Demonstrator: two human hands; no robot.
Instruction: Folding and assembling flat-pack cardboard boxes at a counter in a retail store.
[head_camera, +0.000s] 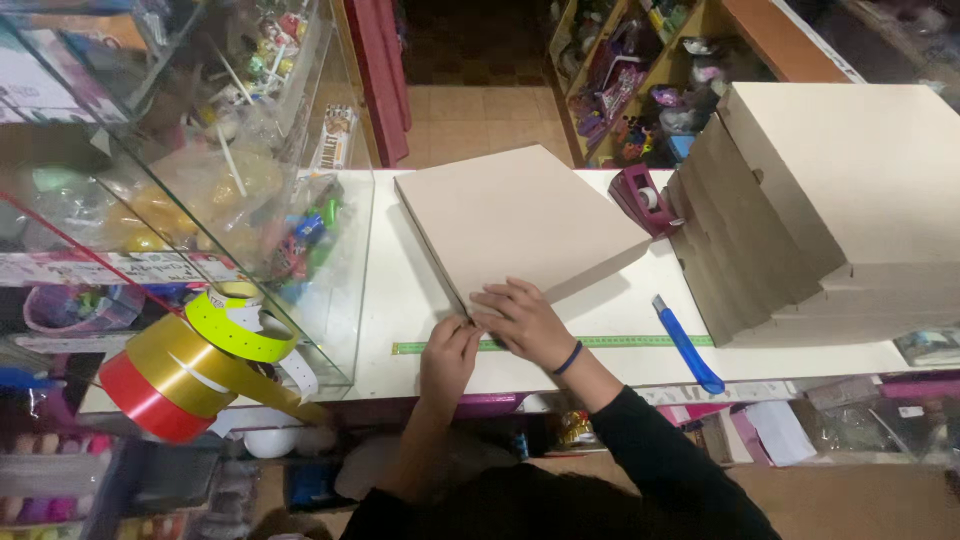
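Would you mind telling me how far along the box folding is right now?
Done: a stack of folded cardboard boxes stands at the right. In hand: left hand and right hand press the near corner of one flat box on the white counter. Its corner is not yet closed.

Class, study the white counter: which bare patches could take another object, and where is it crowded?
Bare counter lies between the glass case and the flat box under both hands, left hand and right hand. Another patch sits between that box, the green measuring strip and the blue cutter. It is crowded at the right, by the stacked boxes and tape dispenser.
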